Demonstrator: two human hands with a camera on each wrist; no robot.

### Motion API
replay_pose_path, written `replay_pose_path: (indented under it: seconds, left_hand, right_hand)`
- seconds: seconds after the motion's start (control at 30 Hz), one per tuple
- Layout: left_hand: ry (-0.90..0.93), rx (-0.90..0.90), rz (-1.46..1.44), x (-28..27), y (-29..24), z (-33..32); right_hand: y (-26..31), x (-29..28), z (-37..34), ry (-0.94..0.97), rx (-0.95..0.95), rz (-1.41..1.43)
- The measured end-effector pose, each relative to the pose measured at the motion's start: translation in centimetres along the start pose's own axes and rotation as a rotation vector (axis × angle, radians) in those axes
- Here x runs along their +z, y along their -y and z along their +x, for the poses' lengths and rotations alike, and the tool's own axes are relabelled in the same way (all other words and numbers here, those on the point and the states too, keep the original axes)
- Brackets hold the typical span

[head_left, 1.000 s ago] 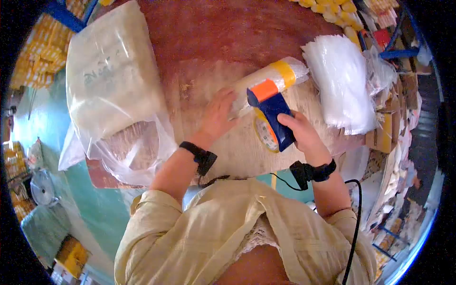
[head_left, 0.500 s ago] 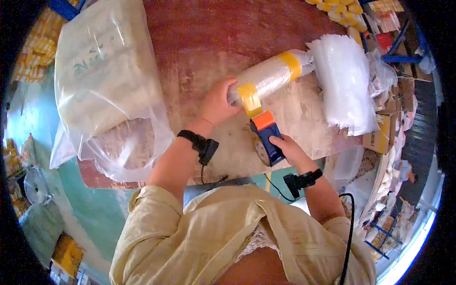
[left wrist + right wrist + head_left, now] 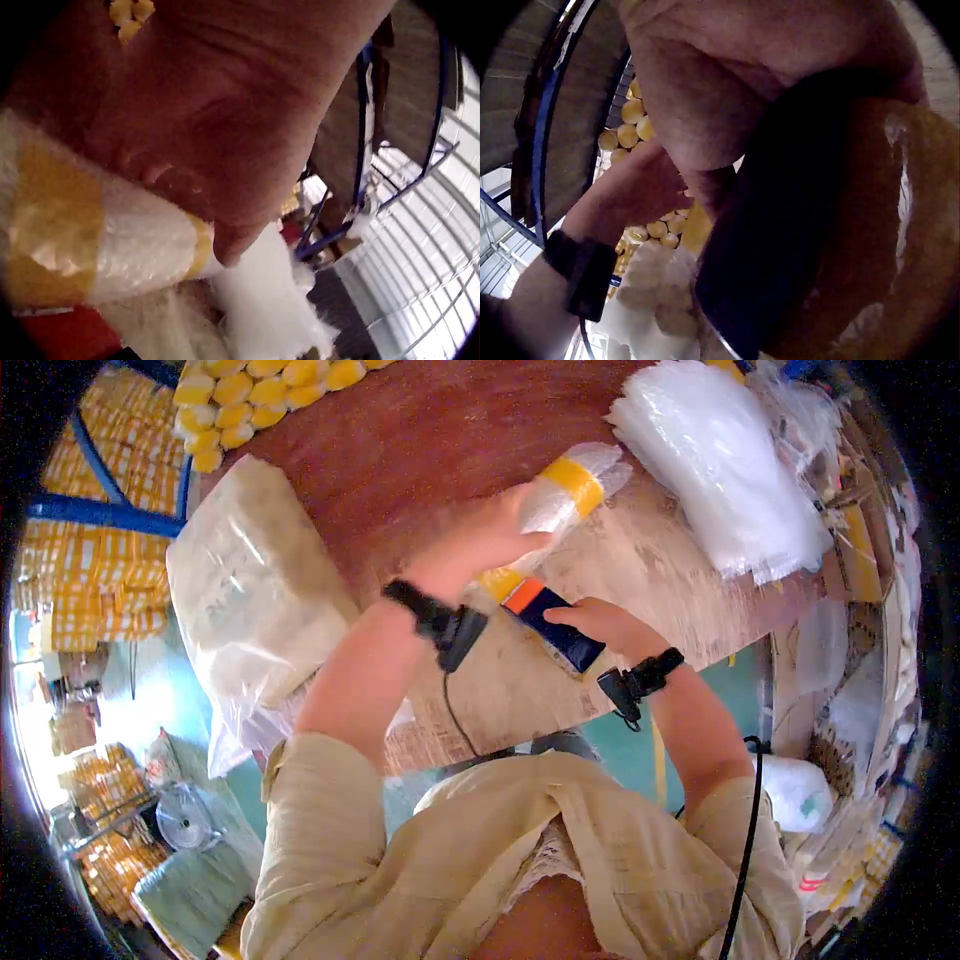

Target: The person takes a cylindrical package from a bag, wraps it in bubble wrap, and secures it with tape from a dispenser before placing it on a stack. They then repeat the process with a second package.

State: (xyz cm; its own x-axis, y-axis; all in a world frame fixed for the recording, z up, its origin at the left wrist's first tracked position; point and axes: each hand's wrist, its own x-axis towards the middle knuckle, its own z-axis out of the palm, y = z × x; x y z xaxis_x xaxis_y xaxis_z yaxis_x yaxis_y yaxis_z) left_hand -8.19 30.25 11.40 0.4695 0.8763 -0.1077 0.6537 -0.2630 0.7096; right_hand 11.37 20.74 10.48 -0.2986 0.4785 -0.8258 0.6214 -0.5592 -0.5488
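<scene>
On the worn red-brown tabletop [image 3: 650,585], a bubble-wrapped roll [image 3: 552,510] is lying aslant, a yellow tape band [image 3: 573,482] circling its far part. Left hand [image 3: 482,542] is gripping the roll. Right hand [image 3: 612,628] is clasping an orange-and-navy tape dispenser [image 3: 568,642], its orange end near the roll's near end — yellow tape [image 3: 498,583] showing between. White plastic bundle [image 3: 720,470] is resting to the right; a filled clear plastic bag [image 3: 255,560] is sitting to the left.

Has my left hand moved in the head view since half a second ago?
Yes. Judged against the near edge of the table, your left hand has moved away from you, farther along the wrapped roll.
</scene>
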Motion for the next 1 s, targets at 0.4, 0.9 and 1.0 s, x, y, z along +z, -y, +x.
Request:
replay_pose_path:
  seconds: [0.4, 0.9, 1.0]
  left_hand:
    - [0.018, -0.181, -0.351, -0.1, 2.4, -2.1]
    - [0.002, 0.144, -0.118, -2.1, 7.7, -7.5]
    - [0.007, 0.152, -0.152, -2.4, 8.1, -7.8]
  right_hand:
    - [3.1, -0.9, -2.2, 0.111, -0.141, -0.359]
    - [9.3, 3.9, 0.7, 0.231, -0.195, -0.561]
    - [6.4, 3.5, -1.2, 0.197, -0.197, -0.228]
